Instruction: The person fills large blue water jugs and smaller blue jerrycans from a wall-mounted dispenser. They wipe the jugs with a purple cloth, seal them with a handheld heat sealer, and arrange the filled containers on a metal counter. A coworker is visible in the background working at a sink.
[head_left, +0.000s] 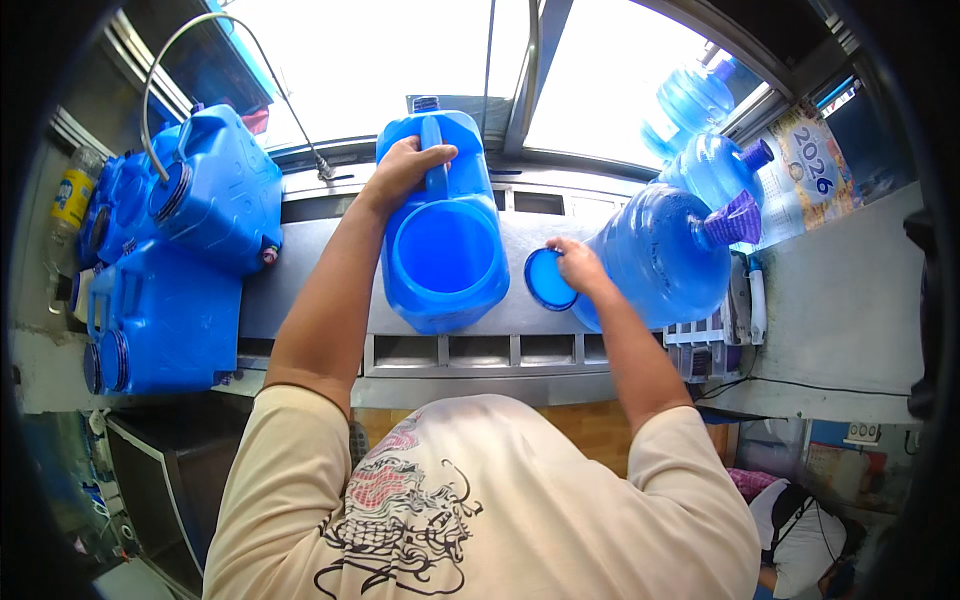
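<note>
My left hand (409, 171) grips the handle of a blue plastic water container (487, 262), which stands on the steel counter in front of me. Its wide round mouth is uncovered and faces me; a small dark cap sits on its far end. To the right, my right hand (576, 264) holds a round blue screw lid (550, 281) by its edge, low over the counter. Close beside that hand is a large round blue water bottle (652, 255) with a purple seal (735, 219) over its neck.
More blue containers (225, 187) are stacked on the left, a hose (147, 90) arching above them. Further round bottles (709, 169) stand at the back right near a calendar (810, 169). Slotted openings (480, 351) line the steel counter (300, 292). A person (802, 525) is at lower right.
</note>
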